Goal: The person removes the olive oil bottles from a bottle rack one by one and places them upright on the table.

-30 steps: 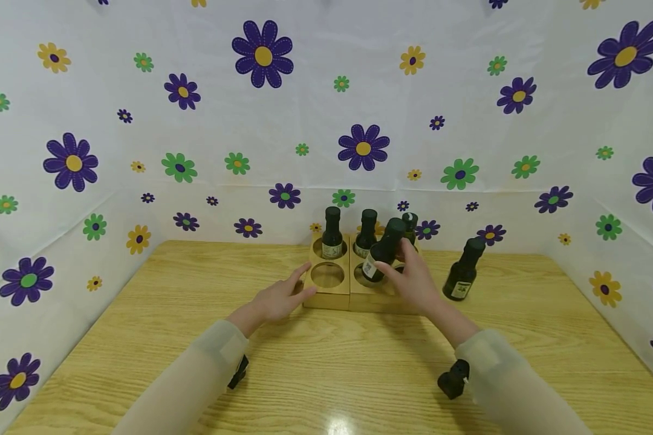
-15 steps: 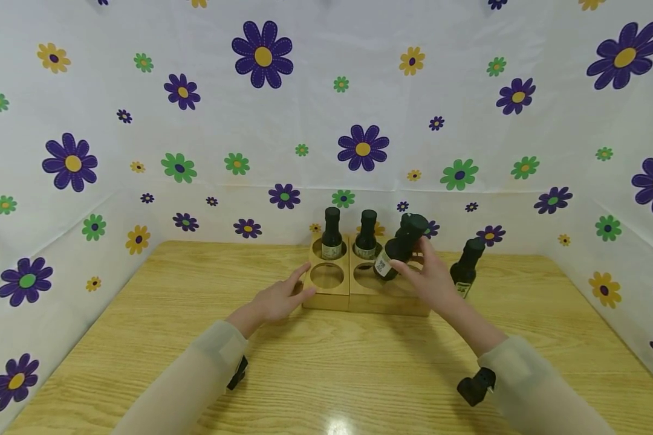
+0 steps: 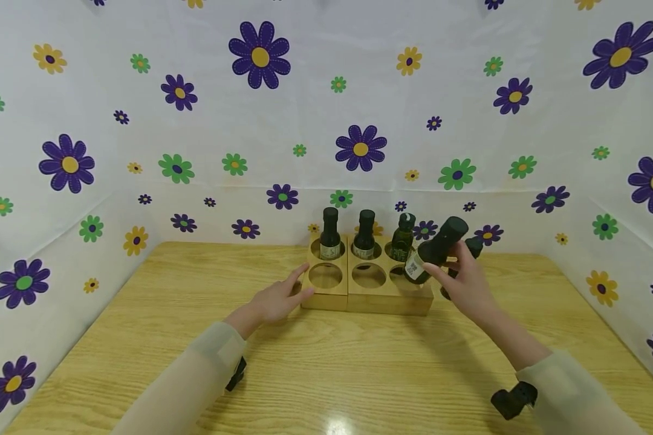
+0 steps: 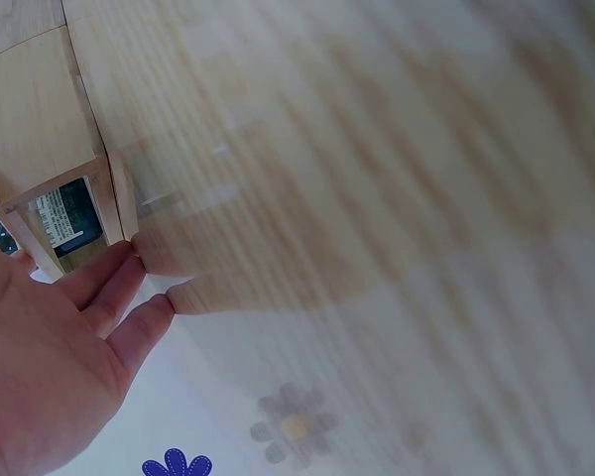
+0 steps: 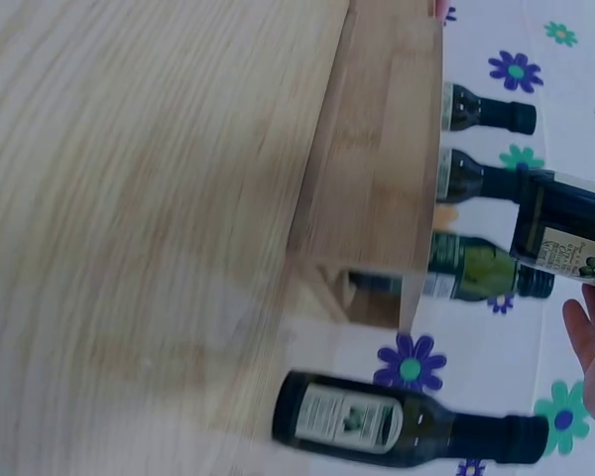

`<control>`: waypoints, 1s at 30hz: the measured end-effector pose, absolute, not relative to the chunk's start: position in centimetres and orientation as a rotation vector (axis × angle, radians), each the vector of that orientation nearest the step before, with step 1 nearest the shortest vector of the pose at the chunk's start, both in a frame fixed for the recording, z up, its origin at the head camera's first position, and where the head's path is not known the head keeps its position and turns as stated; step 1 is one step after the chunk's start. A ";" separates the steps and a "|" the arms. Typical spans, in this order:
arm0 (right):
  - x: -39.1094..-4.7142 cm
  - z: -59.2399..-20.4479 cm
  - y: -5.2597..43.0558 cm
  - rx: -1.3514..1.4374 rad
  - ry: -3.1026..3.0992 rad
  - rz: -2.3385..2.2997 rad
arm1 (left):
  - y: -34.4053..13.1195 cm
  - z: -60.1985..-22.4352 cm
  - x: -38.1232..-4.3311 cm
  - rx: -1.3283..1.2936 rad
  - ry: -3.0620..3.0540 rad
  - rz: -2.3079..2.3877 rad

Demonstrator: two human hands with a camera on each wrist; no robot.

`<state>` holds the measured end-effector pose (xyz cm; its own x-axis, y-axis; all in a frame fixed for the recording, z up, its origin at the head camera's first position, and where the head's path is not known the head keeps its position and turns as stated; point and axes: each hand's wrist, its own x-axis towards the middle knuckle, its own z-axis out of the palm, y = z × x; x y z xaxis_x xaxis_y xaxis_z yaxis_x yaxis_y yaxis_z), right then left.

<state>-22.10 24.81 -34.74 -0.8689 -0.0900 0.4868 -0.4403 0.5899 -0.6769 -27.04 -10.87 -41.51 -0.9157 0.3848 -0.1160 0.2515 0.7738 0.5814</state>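
My right hand [image 3: 468, 287] grips a dark glass bottle [image 3: 432, 251] by its upper side. The bottle leans to the right, its base over the front right hole of a wooden bottle holder [image 3: 389, 304]. Its printed label faces the right wrist camera. My left hand [image 3: 274, 300] touches the left side of the holder with fairly straight fingers, thumb by the front corner. Three bottles stand in the back holes: a left one [image 3: 330, 234], a middle one [image 3: 366, 234] and a greener one [image 3: 402, 237] at right.
Another dark bottle [image 5: 377, 416] stands upright on the wooden table [image 3: 326, 362] right of the holder, partly hidden behind my right hand in the head view. The left and middle front holes hold no bottle. A flower-printed cloth [image 3: 299, 109] encloses the back and sides.
My right hand has carried the tilted bottle to the right, from above the middle front hole to above the right front one. My left hand has stayed at the holder's left side.
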 end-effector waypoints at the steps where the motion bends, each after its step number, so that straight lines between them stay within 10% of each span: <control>1: -21.9 -34.7 25.1 0.415 -2.424 1.197 | -10.9 -41.5 -27.0 0.497 2.738 0.851; 30: -18.9 -36.4 33.1 0.359 -2.469 0.910 | -11.0 -41.7 -27.0 0.486 2.734 0.853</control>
<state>-18.91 33.05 -36.35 -0.8499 -0.0771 0.5212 -0.3968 0.7445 -0.5369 -27.04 -10.99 -41.69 -0.9170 0.3793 -0.1236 0.2417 0.7748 0.5842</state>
